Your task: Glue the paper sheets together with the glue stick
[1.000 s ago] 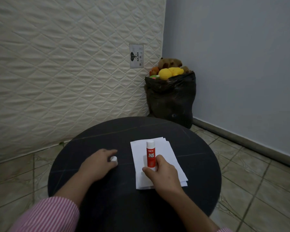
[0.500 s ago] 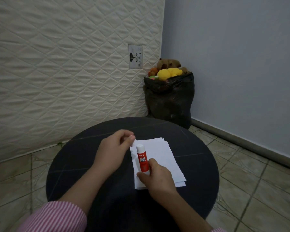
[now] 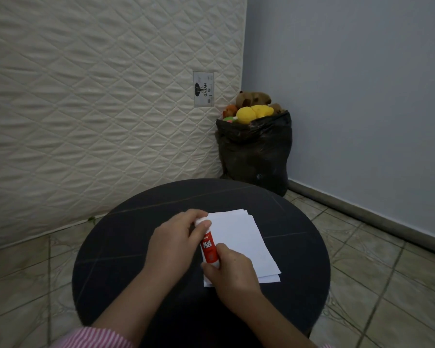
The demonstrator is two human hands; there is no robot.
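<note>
A red and white glue stick [image 3: 208,249] stands tilted over the left edge of a small stack of white paper sheets [image 3: 241,242] on a round black table [image 3: 126,247]. My right hand [image 3: 230,272] grips the lower end of the stick. My left hand [image 3: 176,237] pinches the white cap at the stick's top between thumb and fingers. The sheets lie slightly fanned, with their lower left corner hidden under my right hand.
A quilted white mattress [image 3: 98,96] leans against the wall behind the table. A black bag [image 3: 255,154] full of plush toys stands in the corner by the grey wall. Tiled floor [image 3: 377,267] surrounds the table.
My left hand picked the white cap up from the table at left and brought it onto the top of the glue stick. The stick shifted a little left in my right hand.
</note>
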